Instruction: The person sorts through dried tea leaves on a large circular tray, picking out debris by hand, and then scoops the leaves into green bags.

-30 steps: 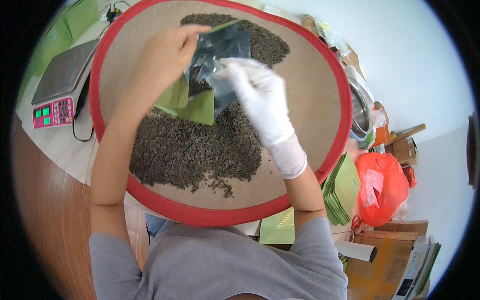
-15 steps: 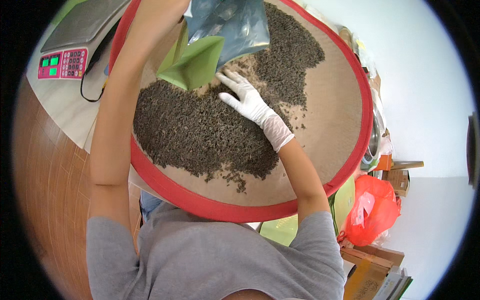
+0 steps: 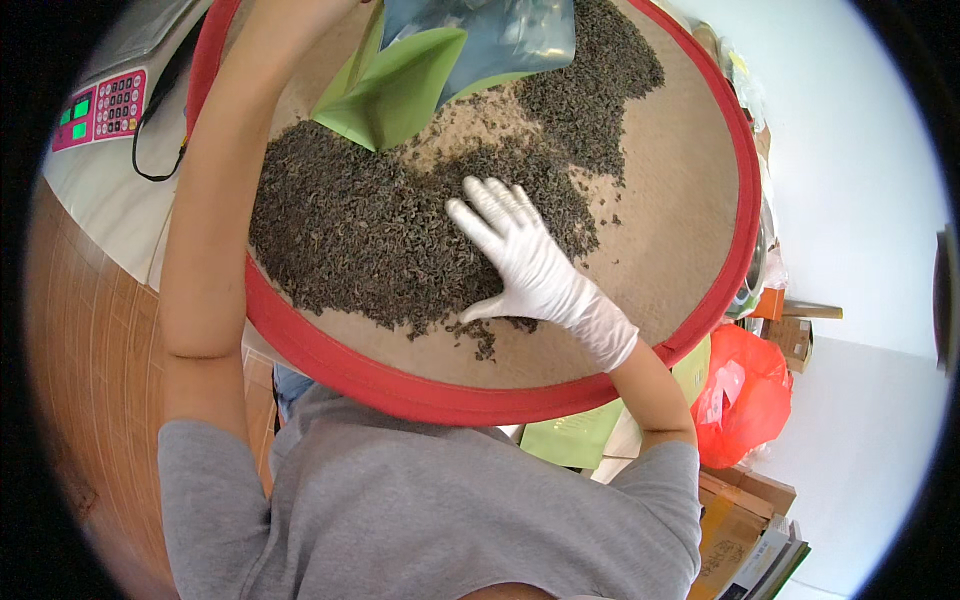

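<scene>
A green and silvery pouch (image 3: 410, 85) hangs over the far part of a round, shallow tray with a red cloth rim (image 3: 400, 395). My left hand (image 3: 345, 6) is mostly cut off by the top edge of the view; it is at the pouch's side and appears to hold it up. Dark, curled dried tea leaves (image 3: 340, 230) cover much of the tray's left and middle, with another heap (image 3: 590, 90) at the far right. My right hand (image 3: 530, 265), in a white glove, lies on the near right side of the leaves, fingers spread and empty.
A scale with a pink keypad (image 3: 100, 110) stands on the pale table at the left, its black cable (image 3: 140, 150) hanging beside the tray. To the right are a red plastic bag (image 3: 745, 385) and cardboard boxes (image 3: 725, 530). Green pouches (image 3: 570, 435) lie below the tray's near rim.
My right hand has drawn back toward me from beside the pouch, across the leaves, and its thumb has spread out. The pouch stays over the tray's far side. The view has shifted slightly.
</scene>
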A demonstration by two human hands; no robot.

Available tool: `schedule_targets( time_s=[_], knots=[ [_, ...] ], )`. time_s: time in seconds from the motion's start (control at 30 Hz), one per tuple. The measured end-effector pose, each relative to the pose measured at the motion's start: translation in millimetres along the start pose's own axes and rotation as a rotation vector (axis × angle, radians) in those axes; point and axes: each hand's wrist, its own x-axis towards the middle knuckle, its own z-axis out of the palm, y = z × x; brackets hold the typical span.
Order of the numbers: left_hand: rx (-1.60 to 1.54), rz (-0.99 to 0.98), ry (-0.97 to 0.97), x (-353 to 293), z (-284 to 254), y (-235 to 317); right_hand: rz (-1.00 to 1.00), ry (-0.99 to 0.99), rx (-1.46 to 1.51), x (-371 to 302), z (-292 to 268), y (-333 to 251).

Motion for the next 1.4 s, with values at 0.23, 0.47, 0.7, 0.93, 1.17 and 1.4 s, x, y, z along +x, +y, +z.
schedule_targets(
  time_s=[0.23,0.47,0.7,0.93,1.17,1.4],
  knots=[
    [0.149,0.01,0.026,0,-2,-6,-0.203,-0.012,-0.061,59,14,5],
    [0.012,-0.065,0.063,-8,6,5,-0.09,-0.064,0.055,35,23,-11],
    [0.244,-0.048,-0.09,-5,9,23,0.09,0.164,0.852,4,22,-1],
    [0.223,0.082,-0.194,-15,25,56,0.364,0.438,1.321,-12,-87,-13],
    [0.62,-0.082,-0.352,-4,66,59,0.256,0.769,1.166,17,-167,-21],
    [0.512,0.07,-0.28,2,68,36,0.246,0.772,1.04,61,-146,-10]
  ],
)
